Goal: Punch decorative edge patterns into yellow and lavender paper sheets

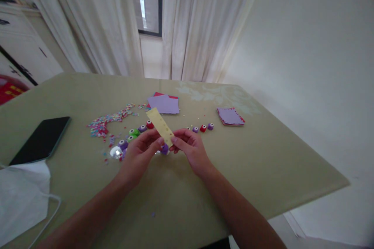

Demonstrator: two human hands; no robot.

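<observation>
yellow strip [159, 122] over table [277, 171], in from edges — left hand [142, 152] and right hand [192, 148] both pinch its near end, likely to steady it. eye-like pieces [133, 132] around hands, likely kept within reach. purple paper [167, 105] toward far edge, phone [41, 140] toward left edge — probably out of way.

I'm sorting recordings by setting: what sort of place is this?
Probably a room in a home: long pale curtains hang by a window, and a white cabinet with dark handles stands at the left.
</observation>
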